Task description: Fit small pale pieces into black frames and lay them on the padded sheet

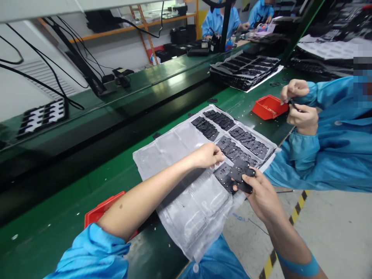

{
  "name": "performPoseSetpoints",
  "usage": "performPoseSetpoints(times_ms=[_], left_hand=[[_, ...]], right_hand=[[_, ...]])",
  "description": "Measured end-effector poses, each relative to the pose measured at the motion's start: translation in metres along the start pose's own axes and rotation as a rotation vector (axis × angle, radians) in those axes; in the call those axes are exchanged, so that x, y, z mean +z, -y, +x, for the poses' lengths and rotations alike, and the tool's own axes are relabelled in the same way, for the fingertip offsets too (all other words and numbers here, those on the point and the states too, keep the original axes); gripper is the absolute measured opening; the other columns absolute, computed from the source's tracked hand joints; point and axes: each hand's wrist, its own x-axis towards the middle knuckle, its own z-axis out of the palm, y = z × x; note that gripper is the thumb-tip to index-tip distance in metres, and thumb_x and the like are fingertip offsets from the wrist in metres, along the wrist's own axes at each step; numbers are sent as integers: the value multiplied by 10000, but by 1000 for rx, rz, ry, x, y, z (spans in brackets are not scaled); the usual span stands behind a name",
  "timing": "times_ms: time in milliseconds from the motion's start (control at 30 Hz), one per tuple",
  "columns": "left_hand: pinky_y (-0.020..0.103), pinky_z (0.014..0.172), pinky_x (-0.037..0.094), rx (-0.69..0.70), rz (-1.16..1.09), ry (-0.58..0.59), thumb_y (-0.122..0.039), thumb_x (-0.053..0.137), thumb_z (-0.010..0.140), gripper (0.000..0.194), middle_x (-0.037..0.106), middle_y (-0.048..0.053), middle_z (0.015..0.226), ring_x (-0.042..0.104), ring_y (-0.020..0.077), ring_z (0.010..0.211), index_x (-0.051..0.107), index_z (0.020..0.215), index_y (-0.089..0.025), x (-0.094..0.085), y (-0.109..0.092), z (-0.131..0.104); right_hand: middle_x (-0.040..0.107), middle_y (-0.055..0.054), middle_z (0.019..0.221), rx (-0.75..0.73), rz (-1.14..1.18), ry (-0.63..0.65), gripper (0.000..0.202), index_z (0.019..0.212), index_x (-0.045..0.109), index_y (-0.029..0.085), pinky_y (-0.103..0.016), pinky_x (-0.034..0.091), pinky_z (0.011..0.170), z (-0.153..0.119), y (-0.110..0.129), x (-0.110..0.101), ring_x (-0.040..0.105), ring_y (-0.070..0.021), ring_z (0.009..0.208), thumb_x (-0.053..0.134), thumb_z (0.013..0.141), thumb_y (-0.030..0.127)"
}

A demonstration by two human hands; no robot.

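Currently right hand [263,193] pinching a small stack of flat black parts [242,176] between thumb and fingers, held just over the near-right edge of the clear blister tray [180,155] on the green bench [58,217]. Left hand [207,155] resting fingertips-down on the tray beside the filled rows of black parts [232,135], fingers curled loosely, nothing visibly gripped. Further right, co-worker's hands [299,106] closed on a small dark piece beside a red bin [269,106]; second red bin [100,211] under left forearm.
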Motion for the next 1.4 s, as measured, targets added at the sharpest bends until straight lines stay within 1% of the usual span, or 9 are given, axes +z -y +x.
performPoseSetpoints(times_ms=[100,233,400,567,767,933,1067,1200,1400], left_hand=[[254,747,525,-33,88,-14,-200,717,930,134,758,52,810,727,183,798,734,809,-144,0,4,-3],[333,812,561,-94,197,-4,-314,841,842,190,778,119,889,746,289,929,758,827,-144,15,8,-5],[405,948,570,-126,278,-6,-197,732,880,122,784,186,1126,736,347,1117,777,977,-138,33,1,-4],[372,900,577,-138,235,23,-137,666,849,108,784,202,1069,750,333,1059,758,901,-114,26,-7,-6],[269,721,511,-8,-9,-55,-65,595,832,129,711,51,766,689,194,791,598,763,-174,-1,-11,-28],[215,626,470,95,-266,-47,-87,572,838,157,655,-26,683,625,118,659,489,773,-203,-12,-11,-63],[232,619,497,111,-584,50,-292,649,926,182,681,2,701,639,116,623,530,837,-187,-15,-4,-87],[250,622,510,82,-879,168,-637,753,879,508,753,85,848,688,130,666,620,903,-147,-14,11,-103],[225,580,473,50,-990,221,-624,866,789,536,750,49,799,710,127,665,634,846,-145,-1,23,-111]], right_hand=[[768,19,781,-18,8,3,527,1017,599,244,-265,565,551,4,1,1,694,-158,571,928,619,346],[769,20,831,-15,23,-16,553,1021,603,256,-278,592,566,6,-1,-5,716,-168,622,954,602,332],[757,7,924,14,41,16,513,951,676,238,-288,627,622,4,-2,-8,714,-172,747,989,556,334],[709,6,807,36,29,57,449,888,720,221,-246,578,565,3,-1,-10,656,-153,700,1012,591,387],[719,-33,834,45,-21,120,470,894,774,179,-214,523,520,-5,6,-10,593,-130,660,1032,588,424],[661,-13,753,65,-89,374,424,856,767,162,-194,493,502,-11,16,3,538,-110,624,994,661,462],[659,-20,767,20,-163,439,440,869,757,157,-206,495,490,-12,20,7,540,-124,637,975,680,490],[666,-9,736,-78,-361,439,401,946,772,162,-233,520,529,-19,21,4,578,-128,599,902,780,503],[621,15,600,-176,-564,411,323,836,751,185,-251,526,520,-37,24,10,586,-146,541,841,814,494]])
